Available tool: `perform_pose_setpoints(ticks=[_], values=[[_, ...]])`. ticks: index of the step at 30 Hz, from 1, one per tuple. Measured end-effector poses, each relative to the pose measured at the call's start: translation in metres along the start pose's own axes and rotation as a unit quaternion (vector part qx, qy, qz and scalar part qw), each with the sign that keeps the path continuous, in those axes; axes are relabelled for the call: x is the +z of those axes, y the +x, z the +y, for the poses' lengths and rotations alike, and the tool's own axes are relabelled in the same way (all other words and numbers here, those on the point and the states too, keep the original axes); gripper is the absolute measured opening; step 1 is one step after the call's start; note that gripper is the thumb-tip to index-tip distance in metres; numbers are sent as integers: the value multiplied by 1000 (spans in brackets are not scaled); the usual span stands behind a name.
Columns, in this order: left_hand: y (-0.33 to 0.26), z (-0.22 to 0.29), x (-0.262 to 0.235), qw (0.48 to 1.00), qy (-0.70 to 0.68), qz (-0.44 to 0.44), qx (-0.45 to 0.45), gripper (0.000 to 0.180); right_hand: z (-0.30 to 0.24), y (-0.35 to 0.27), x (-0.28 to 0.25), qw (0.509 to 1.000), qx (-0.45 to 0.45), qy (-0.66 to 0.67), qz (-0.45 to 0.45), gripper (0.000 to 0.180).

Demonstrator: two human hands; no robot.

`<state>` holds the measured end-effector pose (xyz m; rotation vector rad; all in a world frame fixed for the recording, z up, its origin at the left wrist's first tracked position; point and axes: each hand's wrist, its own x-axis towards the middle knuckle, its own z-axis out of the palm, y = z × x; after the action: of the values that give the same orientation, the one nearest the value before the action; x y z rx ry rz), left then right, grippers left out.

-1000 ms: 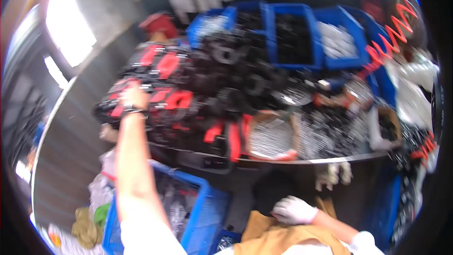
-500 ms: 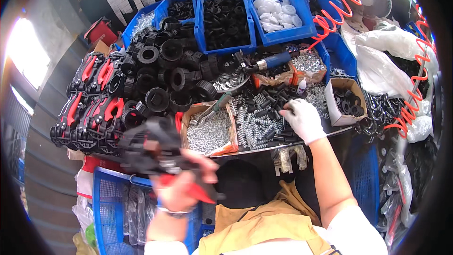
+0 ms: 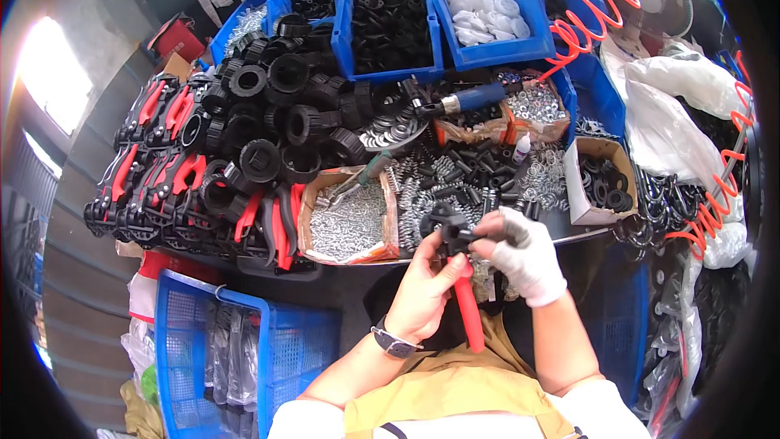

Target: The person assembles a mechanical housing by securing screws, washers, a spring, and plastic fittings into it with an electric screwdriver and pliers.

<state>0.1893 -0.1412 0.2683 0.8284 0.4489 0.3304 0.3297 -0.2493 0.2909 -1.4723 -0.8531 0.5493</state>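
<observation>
In front of the bench edge my left hand point(image 3: 418, 297) is closed around a black tool part with a red handle point(image 3: 469, 313), which hangs downward from the grip. The part's black head points up, over the near edge of the loose springs point(image 3: 418, 195). My right hand point(image 3: 524, 256), in a white glove with bare fingertips, meets the head from the right. Its thumb and fingers pinch at a small dark piece there, too small and covered to name. Black sleeves point(image 3: 479, 171) lie among the springs just beyond both hands.
Left of the hands stands an open carton of small screws point(image 3: 349, 223) with pliers point(image 3: 366, 177) on top. Black rings point(image 3: 260, 161) and red-handled tools point(image 3: 134, 187) are heaped farther left. Blue bins point(image 3: 382, 75) line the back. A red coiled hose point(image 3: 605, 8) hangs at right.
My left hand has swung from the left to the middle with the red-handled part. My right hand has come back from the black sleeves to meet it. Red-and-black handles show beside the screw carton.
</observation>
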Motion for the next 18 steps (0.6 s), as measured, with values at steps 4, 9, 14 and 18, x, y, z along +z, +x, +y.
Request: perform_pose_setpoints(ticks=[4, 9, 14, 18], values=[[6, -12, 1, 998, 56, -20, 10, 61, -5, -19, 1, 922, -230, -298, 94, 21], [11, -25, -4, 912, 375, 11, 166, 59, -21, -20, -9, 979, 151, -101, 92, 16], [10, -12, 13, 995, -72, -63, -29, 52, 55, 46, -82, 825, -126, -509, 211, 16], [4, -15, 9, 994, -68, -77, -26, 51, 50, 74, -72, 808, -30, -577, 116, 19]])
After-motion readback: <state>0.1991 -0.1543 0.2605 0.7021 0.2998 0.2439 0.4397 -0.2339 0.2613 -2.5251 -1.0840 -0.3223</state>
